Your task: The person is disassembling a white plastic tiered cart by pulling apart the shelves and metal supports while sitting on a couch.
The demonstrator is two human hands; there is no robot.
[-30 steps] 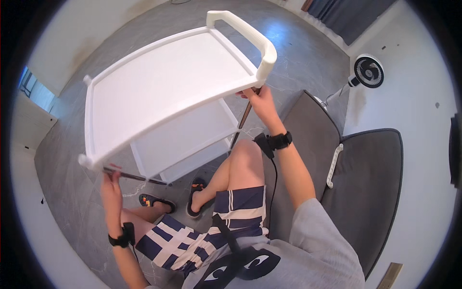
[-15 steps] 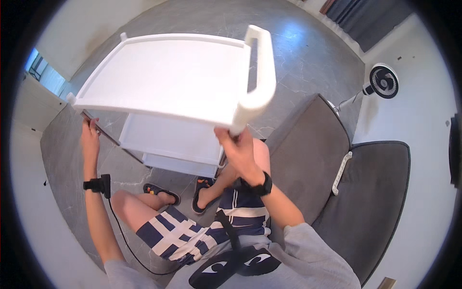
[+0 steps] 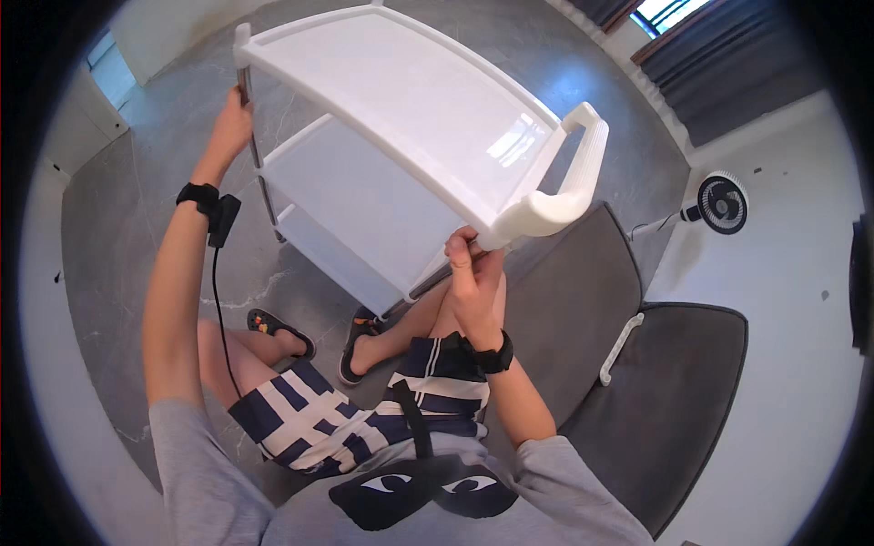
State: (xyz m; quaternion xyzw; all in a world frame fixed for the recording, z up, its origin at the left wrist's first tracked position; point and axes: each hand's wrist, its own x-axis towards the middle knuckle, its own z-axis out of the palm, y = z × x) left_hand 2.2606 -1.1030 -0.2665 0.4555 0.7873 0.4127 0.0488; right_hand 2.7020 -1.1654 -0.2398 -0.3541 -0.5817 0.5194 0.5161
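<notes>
A white three-tier rolling cart (image 3: 391,100) stands tilted in front of me, its shelves joined by metal poles. At its right end a white loop handle (image 3: 546,214) sticks out from the top shelf. High on the left, my left hand (image 3: 231,127) is wrapped round the metal pole (image 3: 254,150) just under the top shelf's corner. My right hand (image 3: 475,284) is closed at the near right corner below the handle, round the pole there; the shelf edge partly hides its fingertips. The cart's lower right end is close to my legs.
A grey sofa (image 3: 583,291) lies to my right, with a loose white handle-shaped bar (image 3: 621,350) on it. Beyond stands a white and black fan (image 3: 723,202) by the wall. My feet in dark clogs (image 3: 282,333) rest on the grey marbled floor (image 3: 118,273).
The cart has turned: its left end has swung up and away, while the handle end has come lower and to the right. Both hands have moved with it, keeping their grip.
</notes>
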